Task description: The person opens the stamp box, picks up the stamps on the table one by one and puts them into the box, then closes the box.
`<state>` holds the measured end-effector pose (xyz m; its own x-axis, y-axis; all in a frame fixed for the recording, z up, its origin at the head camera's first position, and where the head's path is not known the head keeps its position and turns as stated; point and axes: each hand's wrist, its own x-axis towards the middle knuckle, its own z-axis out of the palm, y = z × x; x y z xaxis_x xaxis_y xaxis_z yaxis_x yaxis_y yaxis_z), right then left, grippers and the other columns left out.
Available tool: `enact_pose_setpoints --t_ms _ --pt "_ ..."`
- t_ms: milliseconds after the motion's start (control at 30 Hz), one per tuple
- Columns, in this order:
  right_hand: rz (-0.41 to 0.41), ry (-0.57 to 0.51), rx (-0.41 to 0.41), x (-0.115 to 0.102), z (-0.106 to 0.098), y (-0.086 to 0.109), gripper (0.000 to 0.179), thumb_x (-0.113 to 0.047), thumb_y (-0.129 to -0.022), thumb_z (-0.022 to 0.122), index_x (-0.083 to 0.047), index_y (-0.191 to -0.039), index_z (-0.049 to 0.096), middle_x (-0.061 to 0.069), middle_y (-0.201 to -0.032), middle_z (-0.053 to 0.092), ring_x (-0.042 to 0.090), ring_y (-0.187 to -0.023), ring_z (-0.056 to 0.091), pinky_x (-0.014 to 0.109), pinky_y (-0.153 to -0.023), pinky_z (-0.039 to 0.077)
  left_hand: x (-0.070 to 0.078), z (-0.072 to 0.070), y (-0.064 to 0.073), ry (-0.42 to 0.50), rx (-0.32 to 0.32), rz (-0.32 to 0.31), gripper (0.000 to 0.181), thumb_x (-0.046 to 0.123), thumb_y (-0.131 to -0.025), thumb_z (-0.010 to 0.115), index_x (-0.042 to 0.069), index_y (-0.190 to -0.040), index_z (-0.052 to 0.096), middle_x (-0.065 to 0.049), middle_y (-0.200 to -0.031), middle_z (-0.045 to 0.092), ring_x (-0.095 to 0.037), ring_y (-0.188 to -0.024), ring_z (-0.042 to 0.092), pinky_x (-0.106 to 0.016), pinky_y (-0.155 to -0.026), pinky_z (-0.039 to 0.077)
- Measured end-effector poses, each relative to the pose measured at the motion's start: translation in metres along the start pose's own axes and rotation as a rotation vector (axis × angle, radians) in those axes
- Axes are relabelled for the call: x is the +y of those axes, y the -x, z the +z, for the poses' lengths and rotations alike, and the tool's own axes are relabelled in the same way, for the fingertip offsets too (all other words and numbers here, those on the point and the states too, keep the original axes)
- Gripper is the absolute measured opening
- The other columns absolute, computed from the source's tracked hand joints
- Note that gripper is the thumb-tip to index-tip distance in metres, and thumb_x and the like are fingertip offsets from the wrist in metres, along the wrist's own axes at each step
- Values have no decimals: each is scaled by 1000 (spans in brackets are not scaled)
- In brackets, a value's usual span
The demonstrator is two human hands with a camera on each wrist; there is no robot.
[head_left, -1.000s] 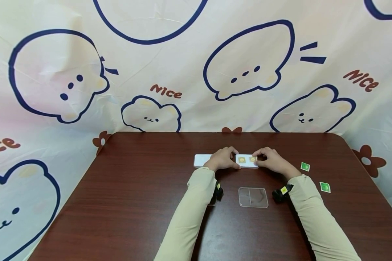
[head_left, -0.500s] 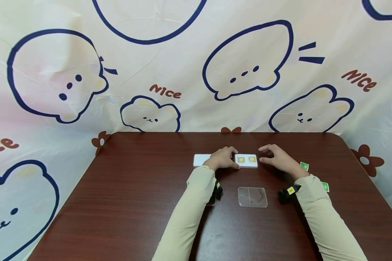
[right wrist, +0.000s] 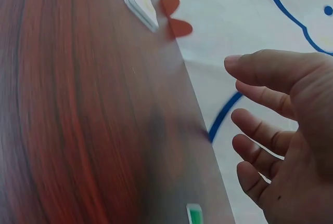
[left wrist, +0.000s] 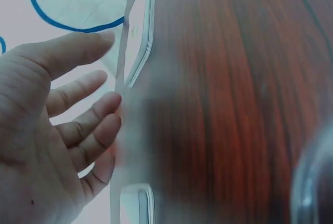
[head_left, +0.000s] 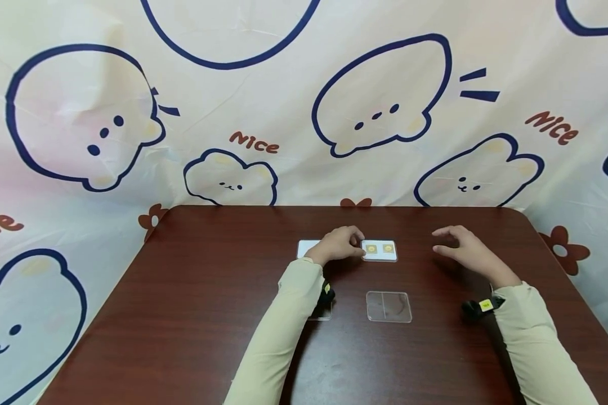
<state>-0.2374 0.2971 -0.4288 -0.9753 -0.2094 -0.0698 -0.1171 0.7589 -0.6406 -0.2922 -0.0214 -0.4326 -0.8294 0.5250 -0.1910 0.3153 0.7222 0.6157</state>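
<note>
A flat white case with two gold squares (head_left: 379, 251) lies toward the far side of the table. Beside its left end is my left hand (head_left: 336, 246), with loosely bent fingers and nothing in them. In the left wrist view, the thumb overlaps the wall beside this white case (left wrist: 138, 31). A second white case (head_left: 305, 248) lies to the left, partly hidden by that hand. My right hand (head_left: 461, 251) hovers over the right part of the table, its fingers relaxed and holding nothing. Below it, the right wrist view shows a small green-and-white piece (right wrist: 195, 214).
A clear plastic lid (head_left: 388, 307) lies nearer on the brown table (head_left: 182, 315). Another clear lid (head_left: 325, 315) is mostly covered by the left forearm. Behind the table hangs a patterned cloth (head_left: 284, 101).
My right hand has let go of the case's right end and moved right, its arm now covering the green pieces in the head view. The left hand has drawn slightly left, off the case.
</note>
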Motion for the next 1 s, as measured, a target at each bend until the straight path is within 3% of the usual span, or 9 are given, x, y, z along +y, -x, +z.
enact_pose_setpoints --t_ms 167,367,767,1000 --pt "38 24 10 10 -11 12 55 -35 -94 61 4 -132 50 33 -140 36 48 -125 36 65 -100 32 -11 -8 8 60 60 25 34 29 -90 69 15 -120 61 -4 -114 59 -19 -99 56 -33 -82 48" --pt "77 29 7 26 -21 25 60 -38 -93 62 5 -132 48 35 -140 33 51 -124 34 67 -98 31 -31 -22 17 107 92 40 41 31 -89 69 12 -125 60 -7 -121 58 -23 -112 54 -40 -94 47" --pt "148 36 -23 46 -27 39 71 -42 -91 64 9 -135 40 39 -138 28 50 -116 40 66 -94 37 -63 -43 44 139 89 -50 57 38 -84 73 17 -133 55 -8 -135 50 -30 -127 38 -51 -103 37" --pt "153 41 -21 53 -25 43 73 -42 -90 65 11 -134 40 40 -136 29 49 -113 41 67 -94 38 -81 -46 55 165 104 -83 56 36 -84 75 16 -132 55 -9 -133 50 -30 -126 41 -50 -101 39"
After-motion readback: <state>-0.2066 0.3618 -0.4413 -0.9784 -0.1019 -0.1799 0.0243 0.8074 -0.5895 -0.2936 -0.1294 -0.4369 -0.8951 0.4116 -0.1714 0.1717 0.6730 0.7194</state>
